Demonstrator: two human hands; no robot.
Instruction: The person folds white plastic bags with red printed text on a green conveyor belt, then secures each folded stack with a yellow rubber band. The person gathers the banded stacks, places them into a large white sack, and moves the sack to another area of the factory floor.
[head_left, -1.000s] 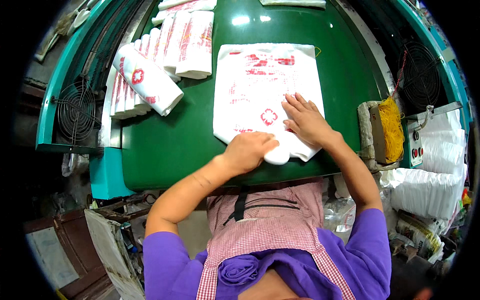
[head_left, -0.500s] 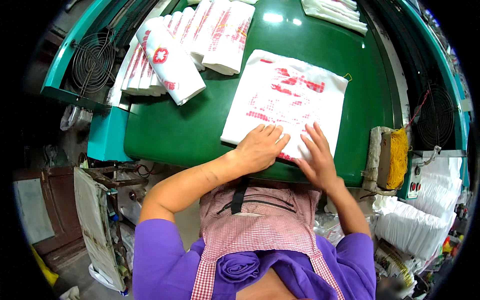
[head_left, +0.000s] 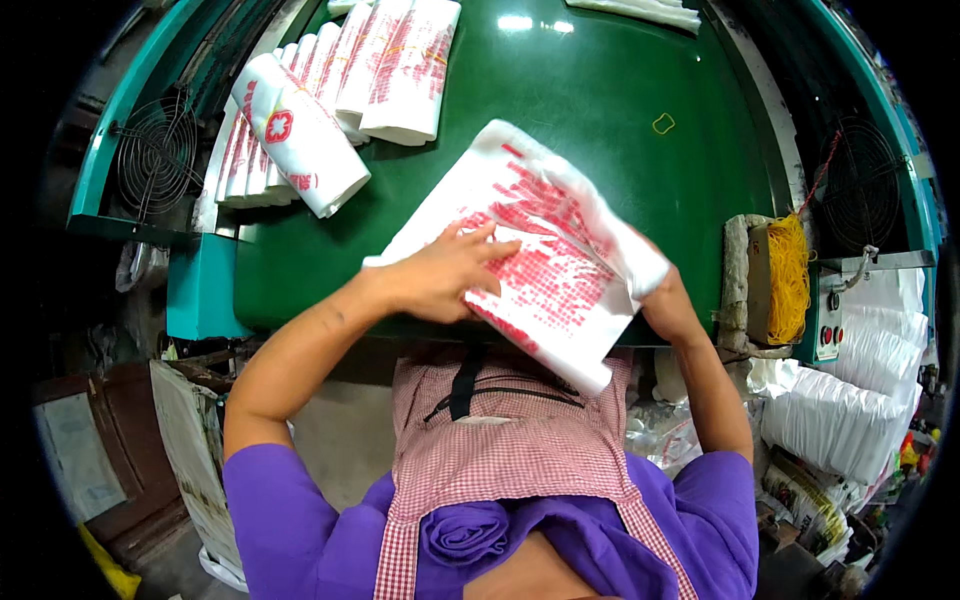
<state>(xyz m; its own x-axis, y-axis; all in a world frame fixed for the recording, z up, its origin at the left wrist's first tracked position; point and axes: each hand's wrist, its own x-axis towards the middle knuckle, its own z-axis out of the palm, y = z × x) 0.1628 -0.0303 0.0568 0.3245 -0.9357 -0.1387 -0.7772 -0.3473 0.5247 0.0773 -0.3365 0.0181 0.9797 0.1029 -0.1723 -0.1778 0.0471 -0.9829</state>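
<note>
Across the space before me spreads a glossy green tabletop (head_left: 600, 90), its far part catching two small patches of light and its near edge close to my waist. Teal machine frames run along both sides: the left one (head_left: 203, 300) ends in a solid block at the near corner, and the right one (head_left: 905, 180) curves away into shadow. Against my body hangs a red-and-white checked apron (head_left: 520, 450) over purple sleeves. Below the table on the right, white plastic (head_left: 830, 420) is stacked in thick folds; low on the left stands a worn pale panel (head_left: 195, 450). At the table's far left lies a row of white rolls (head_left: 415, 75) printed in red, with one roll (head_left: 300, 135) slanting over the others. Directly in front of me, a white bundle (head_left: 520, 185) with red print sits askew at the near edge, its lowest corner overhanging toward the apron and its right side curled up. Round wire fan guards (head_left: 155, 155) are set into both frames. My left hand (head_left: 445, 270) rests unclenched on the bundle, fingers spread; my right hand (head_left: 670, 300) is at the curled side, its fingertips hidden, so I cannot tell how tightly they close. Near it, yellow bands (head_left: 788, 280) fill a box beside a control box (head_left: 828, 335) with red buttons. One loose yellow band (head_left: 664, 123) lies alone on the green.
</note>
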